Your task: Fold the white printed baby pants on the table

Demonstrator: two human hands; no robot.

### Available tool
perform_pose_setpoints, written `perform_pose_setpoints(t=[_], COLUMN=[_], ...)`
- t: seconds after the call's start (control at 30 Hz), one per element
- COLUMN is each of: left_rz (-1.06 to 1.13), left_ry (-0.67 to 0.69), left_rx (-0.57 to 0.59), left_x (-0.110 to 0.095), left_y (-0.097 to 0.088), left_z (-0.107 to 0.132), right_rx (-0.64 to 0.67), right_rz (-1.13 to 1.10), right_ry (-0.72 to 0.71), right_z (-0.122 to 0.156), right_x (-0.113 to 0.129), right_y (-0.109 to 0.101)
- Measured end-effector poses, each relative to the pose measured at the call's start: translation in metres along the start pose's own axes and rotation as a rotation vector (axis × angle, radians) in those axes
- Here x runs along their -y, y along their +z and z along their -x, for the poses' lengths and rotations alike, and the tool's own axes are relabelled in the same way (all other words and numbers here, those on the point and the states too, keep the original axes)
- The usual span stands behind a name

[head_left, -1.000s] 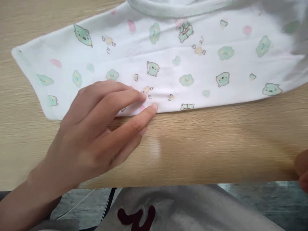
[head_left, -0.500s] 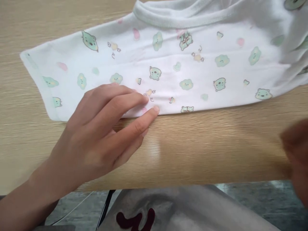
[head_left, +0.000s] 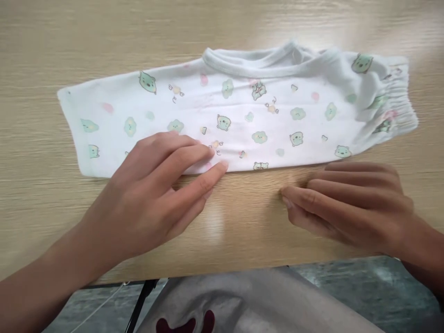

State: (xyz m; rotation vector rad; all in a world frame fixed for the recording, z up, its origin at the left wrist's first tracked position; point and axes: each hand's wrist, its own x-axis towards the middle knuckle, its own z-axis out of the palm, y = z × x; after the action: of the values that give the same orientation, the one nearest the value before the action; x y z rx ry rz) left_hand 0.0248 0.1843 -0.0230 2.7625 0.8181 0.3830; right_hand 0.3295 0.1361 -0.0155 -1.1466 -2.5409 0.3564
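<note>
Left hand point(head_left: 149, 194) is angled in from lower left, back up, fingers slightly apart, fingertips rested on the near edge of the printed white garment point(head_left: 239, 106). Right hand point(head_left: 357, 203) is held just beside that edge, fingers bunched, thumb and index tips together; contact with cloth can't be told. Garment is laid lengthwise across the wooden table point(head_left: 173, 27), neckline point(head_left: 249, 69) far side, gathered cuff point(head_left: 404, 97) at right.

Wood-grained counter point(head_left: 243, 247), grey floor point(head_left: 360, 280)
Below the edge: black bar point(head_left: 140, 303), thin white cord point(head_left: 99, 308), grey cloth point(head_left: 267, 300) with maroon marking point(head_left: 208, 321).
</note>
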Motion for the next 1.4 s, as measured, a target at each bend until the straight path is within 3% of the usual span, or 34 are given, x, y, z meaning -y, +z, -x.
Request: perform_pose_setpoints(t=[0.1, 0.23, 0.43, 0.67, 0.8, 0.9, 1.03, 1.23, 1.4], left_rz=[-0.020, -0.053, -0.040, 0.076, 0.187, 0.113, 0.066, 0.126, 0.047], left_ry=[0.035, 0.078, 0.107, 0.146, 0.023, -0.029, -0.126, -0.284, -0.429], left_rx=[-0.018, -0.048, -0.108, -0.040, -0.054, -0.018, -0.017, -0.054, 0.146], left_x=[-0.001, -0.002, -0.006, -0.008, -0.006, -0.009, -0.010, 0.017, 0.033], left_y=[0.000, 0.000, -0.001, 0.006, 0.013, 0.013, 0.014, -0.001, -0.036], left_z=[-0.001, 0.000, 0.000, 0.001, -0.014, -0.036, -0.052, -0.030, -0.009], right_rx=[-0.132, -0.295, -0.145, -0.077, -0.010, 0.035, 0.033, 0.070, 0.166], right_rz=[0.069, 0.150, 0.080, 0.012, -0.075, -0.068, -0.033, -0.005, 0.045], right_ry=[-0.064, -0.029, -0.036, -0.063, -0.047, -0.060, 0.069, 0.258, 0.289], right_z=[-0.011, -0.019, -0.017, -0.014, -0.032, -0.057, -0.080, -0.067, -0.050], right_x=[-0.006, -0.021, -0.027, -0.018, -0.005, 0.005, 0.004, -0.025, -0.045], right_y=[-0.001, -0.001, 0.000, 0.000, 0.007, 0.014, 0.019, -0.004, -0.032])
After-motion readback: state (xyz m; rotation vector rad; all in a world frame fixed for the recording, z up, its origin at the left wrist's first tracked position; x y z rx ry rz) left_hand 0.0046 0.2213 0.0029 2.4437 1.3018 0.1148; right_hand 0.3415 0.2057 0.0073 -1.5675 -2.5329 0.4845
